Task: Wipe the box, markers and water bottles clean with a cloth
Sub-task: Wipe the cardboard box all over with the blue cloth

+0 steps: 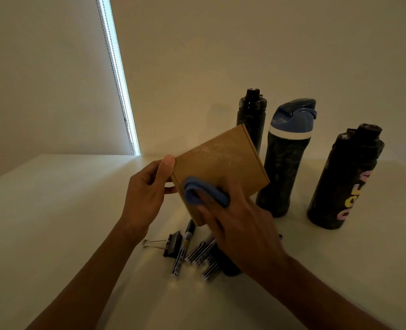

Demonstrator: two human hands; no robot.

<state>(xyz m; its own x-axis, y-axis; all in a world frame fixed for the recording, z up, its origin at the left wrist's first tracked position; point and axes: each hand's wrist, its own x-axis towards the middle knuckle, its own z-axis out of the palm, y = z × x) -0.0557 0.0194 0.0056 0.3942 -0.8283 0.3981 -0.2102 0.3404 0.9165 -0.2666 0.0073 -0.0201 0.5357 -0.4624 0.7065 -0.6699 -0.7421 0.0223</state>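
My left hand [144, 194] grips the left edge of a flat brown cardboard box [223, 160] and holds it tilted above the table. My right hand [240, 225] holds a bunched blue cloth [197, 189] against the box's lower front face. Several markers [185, 251] lie on the table beneath my hands, partly hidden by my right wrist. Three dusty dark water bottles stand at the right: a black one [252, 115] at the back, one with a blue lid [285, 158] in the middle, and one with coloured lettering [342, 177] at the far right.
A black binder clip [166, 242] lies to the left of the markers. The white table [54, 222] meets a wall at the back. A window blind with a bright strip [116, 75] hangs at the back left.
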